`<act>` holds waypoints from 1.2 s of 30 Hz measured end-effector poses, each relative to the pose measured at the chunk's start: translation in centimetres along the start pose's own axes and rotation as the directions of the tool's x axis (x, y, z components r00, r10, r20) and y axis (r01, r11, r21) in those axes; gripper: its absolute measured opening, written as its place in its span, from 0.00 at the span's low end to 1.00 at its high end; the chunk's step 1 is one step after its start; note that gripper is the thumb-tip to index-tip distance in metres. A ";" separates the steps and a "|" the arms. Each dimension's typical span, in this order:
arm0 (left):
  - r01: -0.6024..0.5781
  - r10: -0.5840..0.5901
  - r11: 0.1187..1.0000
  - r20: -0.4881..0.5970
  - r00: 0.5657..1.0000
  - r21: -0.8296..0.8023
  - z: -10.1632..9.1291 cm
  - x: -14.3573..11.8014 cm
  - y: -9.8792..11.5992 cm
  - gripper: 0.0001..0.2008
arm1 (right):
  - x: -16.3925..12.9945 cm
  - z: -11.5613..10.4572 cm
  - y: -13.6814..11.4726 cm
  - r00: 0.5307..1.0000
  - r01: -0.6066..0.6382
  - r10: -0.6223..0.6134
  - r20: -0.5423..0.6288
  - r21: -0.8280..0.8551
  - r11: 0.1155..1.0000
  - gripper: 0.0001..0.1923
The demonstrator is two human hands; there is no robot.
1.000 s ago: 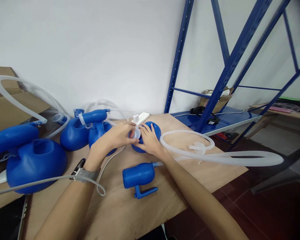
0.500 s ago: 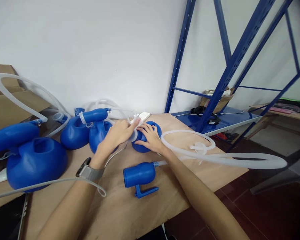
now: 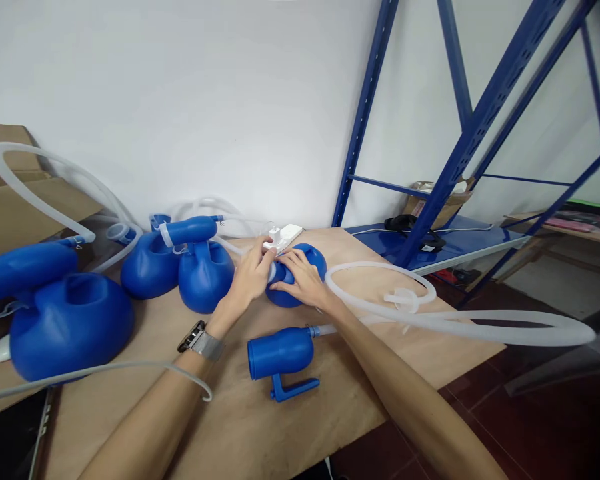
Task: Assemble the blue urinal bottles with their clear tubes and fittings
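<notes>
A person is working at a wooden table [image 3: 260,427], seen from a camera on their head. Both hands are meeting on a small rounded blue plastic vessel [image 3: 307,261] sitting near the table's far edge, close to a white wall. The left hand [image 3: 251,275], with a metal wristwatch [image 3: 200,339] on its wrist, is curling its fingers round the vessel's short neck, where a pale ring seems to sit; the fingers are closed on that neck. The right hand [image 3: 300,281] is lying over the vessel's near side, fingers spread and pressing on it to steady it.

The vessel is looking like light, hollow, fairly stiff moulded plastic with a smooth, possibly slippery skin; the narrow neck and the rounded body are seeming the surest places to grip.

Just in front of the hands a blue cylindrical piece with a handle [image 3: 279,357] is lying on its side, joined to a long, soft translucent hose [image 3: 380,303] looping away to the right. To the left, several similar blue vessels [image 3: 205,277] and a larger one [image 3: 73,327] are standing together. A white plug adapter [image 3: 283,235] is resting behind the hands, and blue metal shelving [image 3: 460,133] is rising at right
</notes>
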State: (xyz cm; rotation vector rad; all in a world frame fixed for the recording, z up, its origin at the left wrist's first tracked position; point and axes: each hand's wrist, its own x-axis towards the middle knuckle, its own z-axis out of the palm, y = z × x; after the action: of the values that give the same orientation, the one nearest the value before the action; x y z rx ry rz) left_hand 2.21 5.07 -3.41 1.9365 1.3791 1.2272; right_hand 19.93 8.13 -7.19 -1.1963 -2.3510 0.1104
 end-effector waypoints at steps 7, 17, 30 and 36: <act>0.032 -0.042 0.983 0.048 0.998 0.183 0.1 0.3 1.4 0.25 | -0.1 0.1 -0.1 1.000 -0.002 0.002 -0.002 0.007 1.000 0.40; -0.047 0.008 0.988 0.253 0.967 0.149 -1.8 1.3 0.6 0.30 | -0.1 -0.1 -0.2 1.000 -0.016 0.016 0.027 0.017 1.000 0.43; -0.295 0.092 0.845 0.422 0.902 0.445 -5.7 1.2 3.6 0.24 | -0.2 -0.9 -0.9 0.995 -0.068 0.062 0.076 0.081 0.994 0.42; -0.271 0.137 0.909 0.390 0.911 0.315 -5.5 1.5 2.4 0.25 | -0.2 -0.9 -0.9 0.994 -0.074 0.069 0.081 0.056 0.996 0.42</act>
State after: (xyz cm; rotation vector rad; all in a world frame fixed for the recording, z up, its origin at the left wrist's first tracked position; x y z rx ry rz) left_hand -1.13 4.80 1.75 2.4711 1.2931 0.6706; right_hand 19.80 7.33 -6.24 -1.2688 -2.3553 0.2542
